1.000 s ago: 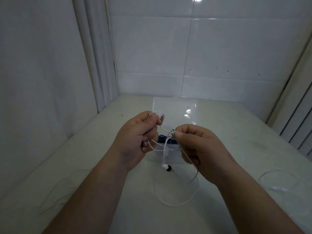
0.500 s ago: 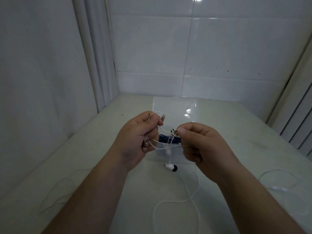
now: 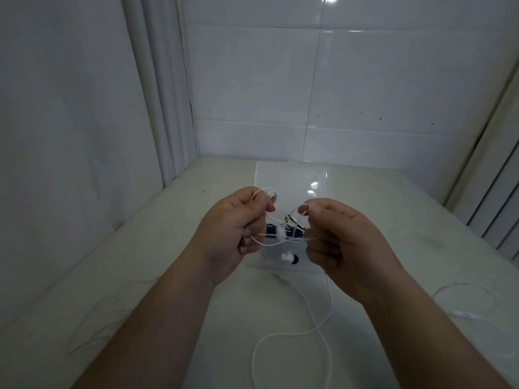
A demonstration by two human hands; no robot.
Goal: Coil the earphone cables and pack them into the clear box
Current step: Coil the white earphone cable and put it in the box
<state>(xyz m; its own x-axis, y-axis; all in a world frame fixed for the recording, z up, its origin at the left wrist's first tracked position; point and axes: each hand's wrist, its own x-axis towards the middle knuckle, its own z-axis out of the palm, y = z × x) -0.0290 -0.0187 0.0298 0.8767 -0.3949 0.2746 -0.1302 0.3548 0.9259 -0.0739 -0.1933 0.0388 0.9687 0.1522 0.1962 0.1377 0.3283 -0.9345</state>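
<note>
I hold a white earphone cable (image 3: 309, 329) between both hands above the table. My left hand (image 3: 233, 226) grips a small loop of it, with the plug end sticking out near the fingertips. My right hand (image 3: 339, 237) pinches the cable a little to the right. One earbud (image 3: 290, 258) dangles below the hands and the rest of the cable trails in loops on the table. Behind the hands stands the clear box (image 3: 292, 178), its lid raised, with a dark blue coiled cable (image 3: 273, 230) inside.
Another white earphone cable (image 3: 463, 301) lies on the table at the right. A faint thin cable (image 3: 98, 313) lies at the left. White tiled walls close the table (image 3: 168, 262) at the back and left; a ribbed panel stands at the right.
My hands have drawn apart a little, and the right hand has pulled more cable up. The loop on the table has slid toward me and the dangling earbud has risen.
</note>
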